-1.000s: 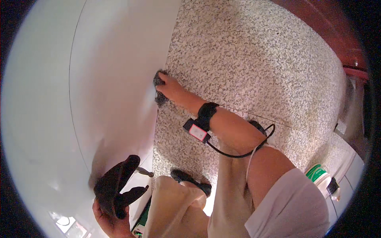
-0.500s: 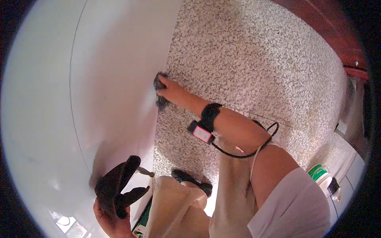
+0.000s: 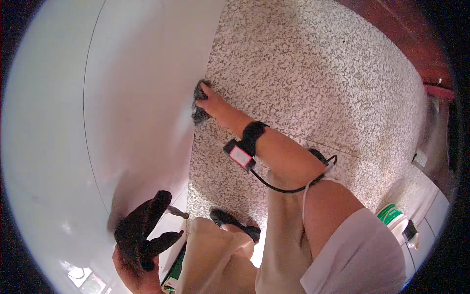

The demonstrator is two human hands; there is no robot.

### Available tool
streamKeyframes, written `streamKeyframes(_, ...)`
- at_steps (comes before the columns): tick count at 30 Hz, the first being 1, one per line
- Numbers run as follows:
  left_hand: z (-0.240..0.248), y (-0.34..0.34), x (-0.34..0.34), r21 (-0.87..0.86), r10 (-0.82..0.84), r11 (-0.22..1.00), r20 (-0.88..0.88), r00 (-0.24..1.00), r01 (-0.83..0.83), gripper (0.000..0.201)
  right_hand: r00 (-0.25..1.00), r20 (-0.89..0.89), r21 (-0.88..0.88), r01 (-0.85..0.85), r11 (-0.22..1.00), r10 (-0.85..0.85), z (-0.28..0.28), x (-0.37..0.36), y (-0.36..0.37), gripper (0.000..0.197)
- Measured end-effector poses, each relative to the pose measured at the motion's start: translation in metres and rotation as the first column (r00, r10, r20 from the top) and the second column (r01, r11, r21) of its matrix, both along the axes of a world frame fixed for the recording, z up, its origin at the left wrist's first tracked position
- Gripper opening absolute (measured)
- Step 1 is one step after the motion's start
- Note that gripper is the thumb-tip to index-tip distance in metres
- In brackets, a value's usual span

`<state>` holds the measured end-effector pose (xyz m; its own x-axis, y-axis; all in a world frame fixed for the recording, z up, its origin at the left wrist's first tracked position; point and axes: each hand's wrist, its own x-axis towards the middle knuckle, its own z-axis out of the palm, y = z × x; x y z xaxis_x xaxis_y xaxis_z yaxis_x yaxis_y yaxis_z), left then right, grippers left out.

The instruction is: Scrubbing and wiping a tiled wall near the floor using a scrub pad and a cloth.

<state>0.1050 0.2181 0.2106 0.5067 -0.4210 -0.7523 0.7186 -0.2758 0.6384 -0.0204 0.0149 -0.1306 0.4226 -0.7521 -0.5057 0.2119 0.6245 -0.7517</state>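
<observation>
"Right hand (image 3: 209, 104) and dark grey pad (image 3: 199, 116) have shifted slightly along the edge of the white panel (image 3: 142, 88) since half a second ago."

"And the fingers?"

"The right ones close over the pad, where the panel meets the speckled floor (image 3: 303, 73). The left hand (image 3: 134, 275), hardly changed, holds a dark forked thing (image 3: 136, 228) before the panel; most of its fingers are hidden."

"What else is around?"

"A black shoe (image 3: 222, 216) near the panel, and a green-and-white tub (image 3: 390, 216) well apart from it. The right forearm (image 3: 291, 154), its strapped black device (image 3: 240, 155) and the beige trousers (image 3: 281, 235) block part of the floor beside the panel."
</observation>
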Motion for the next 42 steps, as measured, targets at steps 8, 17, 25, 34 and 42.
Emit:
streamKeyframes(8,0.0,0.004,-0.001,-0.002,0.048,0.999,0.011,0.999,-0.048,0.03,0.99,-0.03,-0.057,-0.138,0.989,0.136,0.023,-0.002,0.015,0.061)
streamKeyframes(17,0.002,-0.004,-0.007,0.016,0.063,0.998,-0.027,0.998,-0.063,0.03,0.922,-0.362,-0.22,-0.227,0.949,0.136,0.011,0.013,0.019,0.065)
streamKeyframes(25,0.0,-0.003,-0.007,0.04,0.049,0.998,-0.007,0.999,-0.048,0.032,0.943,-0.297,-0.179,-0.211,0.961,0.152,0.017,0.007,0.008,0.064)
streamKeyframes(34,-0.005,-0.003,-0.005,0.026,0.033,0.999,-0.074,0.997,-0.031,0.033,0.965,-0.258,-0.238,-0.114,0.965,0.05,-0.011,0.004,0.003,0.063)
streamKeyframes(42,-0.002,-0.01,-0.006,-0.02,0.027,0.999,-0.132,0.991,-0.03,0.031,0.969,-0.229,-0.18,-0.133,0.975,0.09,0.006,0.004,0.004,0.062)
